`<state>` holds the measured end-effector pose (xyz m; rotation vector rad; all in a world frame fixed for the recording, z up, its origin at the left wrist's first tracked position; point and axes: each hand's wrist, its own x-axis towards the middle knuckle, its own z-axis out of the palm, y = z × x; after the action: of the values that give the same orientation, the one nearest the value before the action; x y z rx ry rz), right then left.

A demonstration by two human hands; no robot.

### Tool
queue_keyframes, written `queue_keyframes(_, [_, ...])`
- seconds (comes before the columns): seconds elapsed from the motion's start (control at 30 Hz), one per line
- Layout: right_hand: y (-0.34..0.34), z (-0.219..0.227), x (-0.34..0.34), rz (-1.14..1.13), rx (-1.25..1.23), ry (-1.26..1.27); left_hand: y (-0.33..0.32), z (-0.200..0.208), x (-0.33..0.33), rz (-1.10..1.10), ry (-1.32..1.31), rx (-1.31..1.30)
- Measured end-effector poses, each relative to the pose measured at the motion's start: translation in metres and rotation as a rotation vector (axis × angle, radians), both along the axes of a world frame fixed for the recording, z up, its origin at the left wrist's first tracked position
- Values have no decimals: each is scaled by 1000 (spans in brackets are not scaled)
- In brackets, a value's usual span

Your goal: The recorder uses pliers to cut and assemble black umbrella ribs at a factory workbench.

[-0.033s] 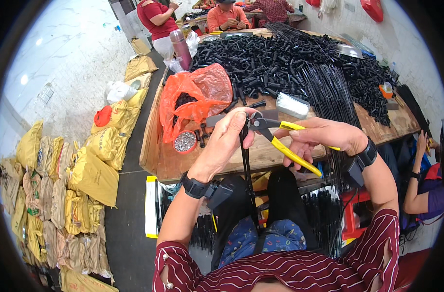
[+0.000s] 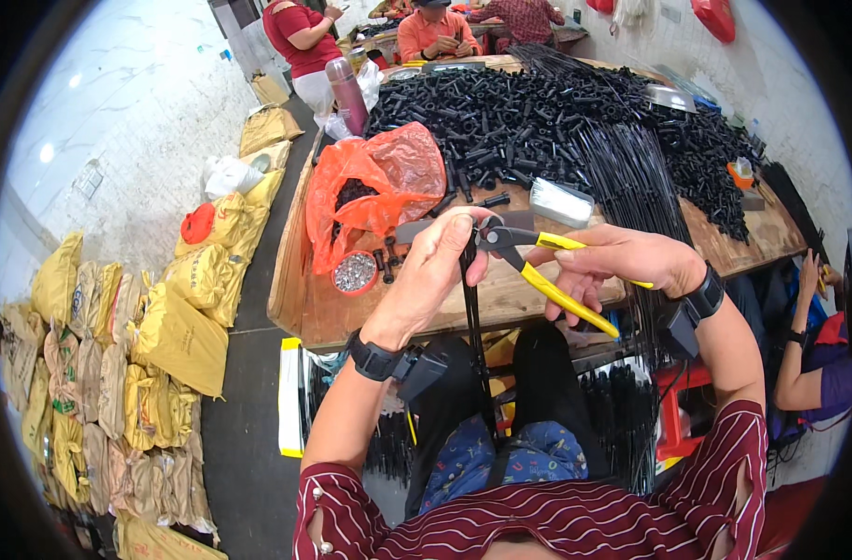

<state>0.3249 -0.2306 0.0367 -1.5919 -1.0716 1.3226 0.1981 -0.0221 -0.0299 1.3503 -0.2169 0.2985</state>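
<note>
My left hand [image 2: 429, 261] is closed around the top of a few long thin black rods [image 2: 476, 341], which hang down between my knees. In my right hand [image 2: 645, 259] is a pair of pliers [image 2: 568, 301] with yellow handles and dark jaws. The handles are spread apart. The jaws meet the top of the rods beside my left fingertips, and my fingers partly hide the exact contact. A flat dark piece [image 2: 519, 221] shows behind the jaws.
A large heap of black tubular parts [image 2: 500, 121] covers the wooden table [image 2: 300, 303]. Nearby are a red plastic bag [image 2: 402, 163], a bowl of small metal pieces [image 2: 355, 272], a clear box [image 2: 561, 202], a bundle of black rods [image 2: 631, 173] and a flask [image 2: 347, 96]. Yellow sacks [image 2: 178, 341] line the left wall.
</note>
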Motion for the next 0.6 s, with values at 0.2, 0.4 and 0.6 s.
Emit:
queue_keyframes(0.2, [-2, -8, 0, 4, 36, -60, 1, -2, 1, -9, -6, 9])
queue_keyframes(0.4, [0, -9, -17, -55, 60, -85, 0, -3, 1, 44, 0, 10])
queue_keyframes(0.6, [0, -10, -25, -83, 77, -68, 1, -3, -1, 24, 39, -12])
